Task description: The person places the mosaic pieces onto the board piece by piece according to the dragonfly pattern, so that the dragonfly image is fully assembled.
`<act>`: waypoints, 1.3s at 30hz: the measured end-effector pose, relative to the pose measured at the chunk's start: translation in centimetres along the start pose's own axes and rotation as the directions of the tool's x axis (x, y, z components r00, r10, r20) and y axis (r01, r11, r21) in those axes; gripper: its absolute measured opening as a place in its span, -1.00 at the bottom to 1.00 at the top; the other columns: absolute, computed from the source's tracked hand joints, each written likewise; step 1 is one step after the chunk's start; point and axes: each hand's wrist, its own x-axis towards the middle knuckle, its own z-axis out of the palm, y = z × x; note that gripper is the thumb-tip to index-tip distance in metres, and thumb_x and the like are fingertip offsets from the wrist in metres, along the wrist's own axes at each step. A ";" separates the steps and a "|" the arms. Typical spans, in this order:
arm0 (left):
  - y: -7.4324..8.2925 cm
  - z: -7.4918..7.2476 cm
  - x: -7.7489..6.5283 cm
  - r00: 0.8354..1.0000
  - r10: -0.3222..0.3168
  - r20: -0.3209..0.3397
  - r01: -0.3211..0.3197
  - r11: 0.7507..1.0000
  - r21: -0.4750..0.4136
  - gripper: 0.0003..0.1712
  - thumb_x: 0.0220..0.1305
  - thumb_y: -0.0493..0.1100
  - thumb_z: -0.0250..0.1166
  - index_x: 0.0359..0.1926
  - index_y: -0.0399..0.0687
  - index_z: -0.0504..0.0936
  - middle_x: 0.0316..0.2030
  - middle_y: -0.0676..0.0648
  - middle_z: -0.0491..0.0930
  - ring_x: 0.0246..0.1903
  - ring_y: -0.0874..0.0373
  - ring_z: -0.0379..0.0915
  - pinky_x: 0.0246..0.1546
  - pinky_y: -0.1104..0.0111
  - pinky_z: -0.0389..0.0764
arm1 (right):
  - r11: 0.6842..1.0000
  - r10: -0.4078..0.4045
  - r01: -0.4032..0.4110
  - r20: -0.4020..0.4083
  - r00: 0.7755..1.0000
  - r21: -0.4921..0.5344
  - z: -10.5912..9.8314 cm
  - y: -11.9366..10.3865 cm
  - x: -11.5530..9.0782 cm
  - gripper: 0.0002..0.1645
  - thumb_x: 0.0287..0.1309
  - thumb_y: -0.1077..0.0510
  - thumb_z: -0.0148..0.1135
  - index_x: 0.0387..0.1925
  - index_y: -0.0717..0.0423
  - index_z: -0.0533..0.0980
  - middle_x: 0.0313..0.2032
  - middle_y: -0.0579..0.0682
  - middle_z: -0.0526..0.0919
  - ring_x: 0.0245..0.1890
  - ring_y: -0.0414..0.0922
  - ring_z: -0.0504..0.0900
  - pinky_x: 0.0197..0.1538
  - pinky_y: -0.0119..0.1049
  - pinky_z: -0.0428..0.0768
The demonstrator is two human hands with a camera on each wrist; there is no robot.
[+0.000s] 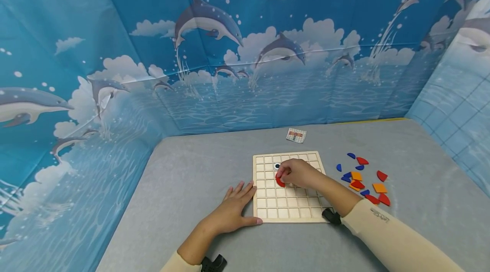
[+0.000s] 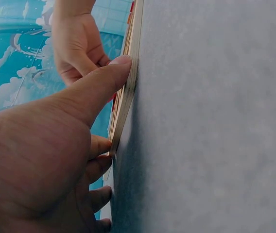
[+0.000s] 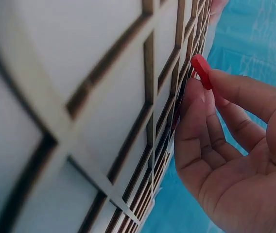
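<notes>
A light wooden grid board (image 1: 272,202) lies flat on the grey tabletop. My right hand (image 1: 300,173) is over its upper middle and pinches a small red piece (image 3: 202,71) between thumb and fingers, close to the grid. Red also shows below these fingertips as a curved piece (image 1: 280,182) in the head view. Just above is a white piece with a dark dot (image 1: 277,166), partly covered by the hand. My left hand (image 1: 229,214) has its fingers spread at the board's left edge, its thumb (image 2: 113,73) resting on the near left corner.
Right of the board lie scattered loose pieces: red quarter-circles (image 1: 381,176), blue half-rounds (image 1: 351,155) and orange squares (image 1: 380,188), some overlapping. A printed pattern card (image 1: 296,135) lies beyond the board. A dolphin-print curtain (image 1: 237,93) hangs behind the table.
</notes>
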 end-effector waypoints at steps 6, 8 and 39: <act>0.0 0.0 0.0 1.000 0.000 0.002 0.000 1.000 0.002 0.13 0.22 0.43 0.29 0.62 0.10 0.03 0.62 0.06 -0.06 0.63 -0.05 -0.28 0.56 -0.17 -0.16 | 0.999 -0.027 0.027 0.001 1.000 -0.047 0.2 0.0 0.1 -0.92 0.24 0.30 0.29 -0.30 0.09 0.67 -0.44 -0.05 0.66 -0.49 -0.19 0.50 -0.40 -0.33 0.48; -0.1 0.1 0.0 1.000 0.000 0.003 0.000 1.000 0.002 0.13 0.22 0.43 0.29 0.62 0.10 0.02 0.62 0.06 -0.06 0.63 -0.05 -0.28 0.56 -0.16 -0.16 | 0.997 -0.039 0.039 0.001 0.999 -0.066 0.3 0.1 0.2 -0.92 0.23 0.30 0.30 -0.30 0.10 0.67 -0.44 -0.07 0.65 -0.48 -0.19 0.50 -0.38 -0.32 0.48; -0.2 0.2 0.2 1.000 -0.005 -0.007 0.005 1.000 0.004 0.14 0.21 0.43 0.30 0.62 0.09 0.03 0.62 0.06 -0.05 0.63 -0.04 -0.29 0.57 -0.15 -0.16 | 0.990 -0.056 0.054 -0.017 0.998 -0.128 1.1 0.0 0.2 -0.83 0.12 0.29 0.45 -0.28 0.12 0.59 -0.49 -0.08 0.56 -0.48 -0.20 0.45 -0.34 -0.31 0.43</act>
